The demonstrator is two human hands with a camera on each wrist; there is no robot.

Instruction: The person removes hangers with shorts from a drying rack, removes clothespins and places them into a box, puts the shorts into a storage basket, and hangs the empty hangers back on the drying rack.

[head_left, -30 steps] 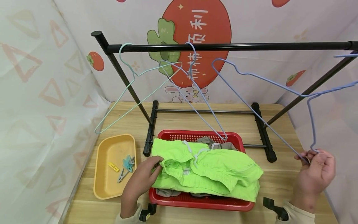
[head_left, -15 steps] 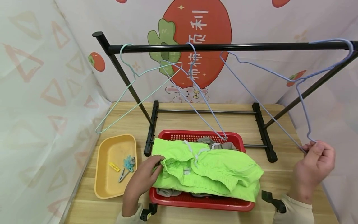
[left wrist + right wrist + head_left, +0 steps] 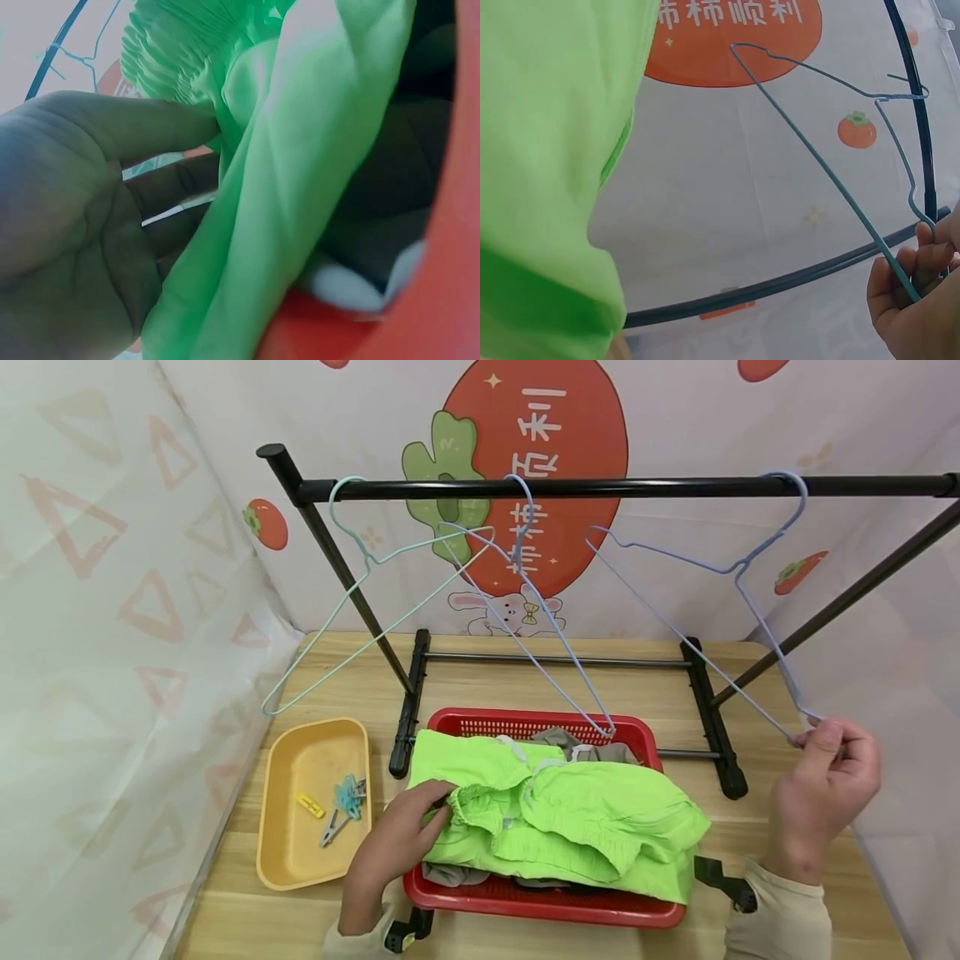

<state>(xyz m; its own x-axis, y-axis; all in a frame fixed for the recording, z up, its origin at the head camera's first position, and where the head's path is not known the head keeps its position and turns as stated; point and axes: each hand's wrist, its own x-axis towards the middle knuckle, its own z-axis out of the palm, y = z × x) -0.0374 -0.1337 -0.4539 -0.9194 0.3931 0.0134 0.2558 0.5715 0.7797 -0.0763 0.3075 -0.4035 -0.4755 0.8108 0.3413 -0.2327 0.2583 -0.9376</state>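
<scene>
Neon green drawstring shorts (image 3: 600, 810) lie heaped over the red basket (image 3: 570, 912). My left hand (image 3: 405, 827) pinches their gathered waistband at its left end, thumb on one side and fingers behind the cloth. My right hand (image 3: 825, 777) holds the lower right corner of a blue wire hanger (image 3: 772, 539) between thumb and fingers. This hanger's hook lies over the black rail (image 3: 637, 487), and its frame slants toward me. In the right wrist view, the fingers (image 3: 907, 262) curl round the hanger's corner, with green cloth at the left.
A mint hanger (image 3: 368, 558) and another blue hanger (image 3: 517, 556) hang farther left on the rail. Left of the basket stands a yellow tray (image 3: 300, 864) holding several clips. Grey cloth (image 3: 453, 874) shows under the shorts. The rack's black feet (image 3: 716, 727) stand on the wooden table.
My right hand has moved slightly up and left, bringing the blue hanger's hook from the right edge onto the rail. The left hand keeps the waistband, shifting a little right.
</scene>
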